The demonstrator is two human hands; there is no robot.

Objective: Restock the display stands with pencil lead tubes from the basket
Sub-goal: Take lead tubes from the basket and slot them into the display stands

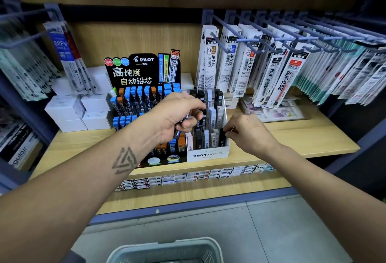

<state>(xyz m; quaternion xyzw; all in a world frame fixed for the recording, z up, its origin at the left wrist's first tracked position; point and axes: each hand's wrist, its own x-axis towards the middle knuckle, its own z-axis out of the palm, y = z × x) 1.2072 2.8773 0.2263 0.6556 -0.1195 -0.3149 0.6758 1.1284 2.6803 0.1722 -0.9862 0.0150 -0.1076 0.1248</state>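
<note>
Right fingers: your right hand [248,132] pinches the top of a black lead tube [221,137] in the front row; fingertips pressed together on it.
Seating: keep the tube upright and press straight down until it looks level with the tubes just left of your fingertips.
Left fingers: your left hand [177,114] curls round a dark spare tube [181,126], thumb across it; hold it clear of the rows beneath.
Stand: the white MONO stand [208,154] sits under both hands; likely to tip if you lean on its wall.
Neighbour: the PILOT stand [144,70] touches it on your left.
Basket: the basket [167,250] waits below, well apart from your fingers.
</note>
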